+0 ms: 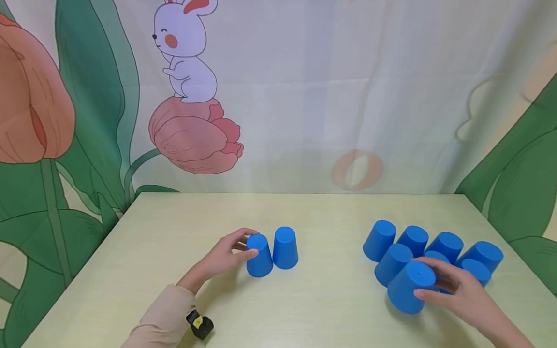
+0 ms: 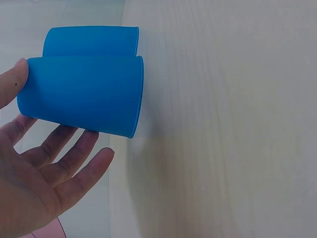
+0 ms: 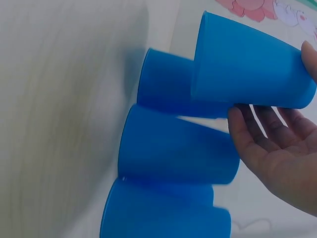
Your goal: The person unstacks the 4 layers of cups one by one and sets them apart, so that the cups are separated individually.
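On the left of the table, my left hand [image 1: 223, 255] holds an upside-down blue cup [image 1: 259, 261] near its closed end, thumb on one side and fingers on the other. A second blue cup [image 1: 285, 249] stands upside down right beside it, partly hidden behind it in the left wrist view. At the right, my right hand [image 1: 467, 295] grips another inverted blue cup [image 3: 250, 62] between thumb and fingers. This cup is raised, its open rim above the table. Close behind it several more upside-down blue cups [image 1: 379, 240] stand in a cluster, some covered by the hand.
A small black object with a yellow mark [image 1: 200, 325] sits by my left sleeve [image 1: 163, 314]. The pale wooden table [image 1: 330, 299] ends at the back against a printed curtain [image 1: 296, 125] with a rabbit and flowers.
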A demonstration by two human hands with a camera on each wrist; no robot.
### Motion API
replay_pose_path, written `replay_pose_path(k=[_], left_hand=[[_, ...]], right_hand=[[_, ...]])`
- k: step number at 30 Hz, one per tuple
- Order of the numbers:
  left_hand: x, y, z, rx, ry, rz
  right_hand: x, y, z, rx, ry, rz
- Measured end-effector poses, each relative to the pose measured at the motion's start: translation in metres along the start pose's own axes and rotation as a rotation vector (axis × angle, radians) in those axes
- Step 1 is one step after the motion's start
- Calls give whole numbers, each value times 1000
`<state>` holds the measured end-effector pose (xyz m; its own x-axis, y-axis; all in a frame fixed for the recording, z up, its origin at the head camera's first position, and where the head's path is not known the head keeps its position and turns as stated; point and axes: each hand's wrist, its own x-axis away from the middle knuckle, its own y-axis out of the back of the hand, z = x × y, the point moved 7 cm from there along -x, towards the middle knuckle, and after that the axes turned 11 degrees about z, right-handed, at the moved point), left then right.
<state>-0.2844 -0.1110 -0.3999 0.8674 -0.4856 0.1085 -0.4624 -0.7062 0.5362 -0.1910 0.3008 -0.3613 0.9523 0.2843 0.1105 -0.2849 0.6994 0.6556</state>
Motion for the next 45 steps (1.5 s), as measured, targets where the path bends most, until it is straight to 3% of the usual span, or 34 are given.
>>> replay_pose_path(k=[16, 24, 45], left_hand=[[0, -1, 0, 0, 11, -7], [0, -1, -1, -2, 14, -8], [0, -2, 0, -5, -5, 0]], right_hand=[[23, 15, -43, -7, -261, -42], [33, 24, -54, 50, -306, -61], [33, 22, -90, -72, -475, 12]])
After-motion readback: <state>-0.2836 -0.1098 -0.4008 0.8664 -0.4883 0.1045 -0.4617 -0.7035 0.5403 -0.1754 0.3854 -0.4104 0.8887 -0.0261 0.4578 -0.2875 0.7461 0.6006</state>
